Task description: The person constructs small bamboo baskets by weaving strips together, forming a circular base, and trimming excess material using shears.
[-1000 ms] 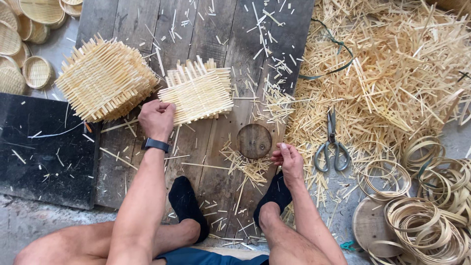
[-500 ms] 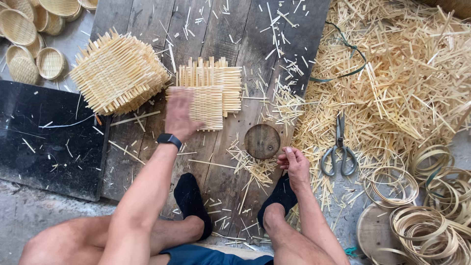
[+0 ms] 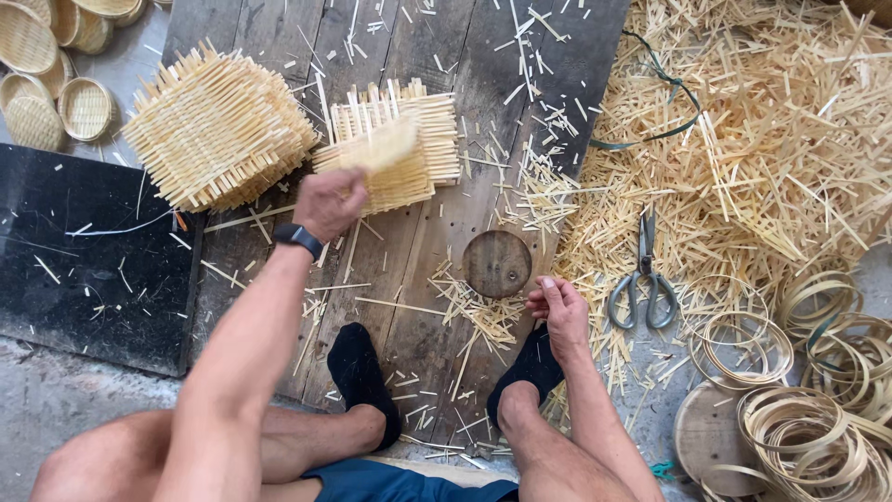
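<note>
My left hand [image 3: 327, 200] clamps its grip on a woven bamboo mat [image 3: 386, 158] — lifted over the far planks, beside the mat stack [image 3: 218, 130]. My right hand [image 3: 557, 311] rests loosely curled, empty, near the wooden disc [image 3: 497, 263].

Woven bamboo mat in your left hand

The pale square mat [image 3: 386, 153], loose strip ends bristling along its edges, sits just above the middle of the frame, lifted and tilted. Your fingers [image 3: 327, 200] pinch its lower left corner, and it hangs over the small stack of mats [image 3: 423, 121] on the planks.
</note>
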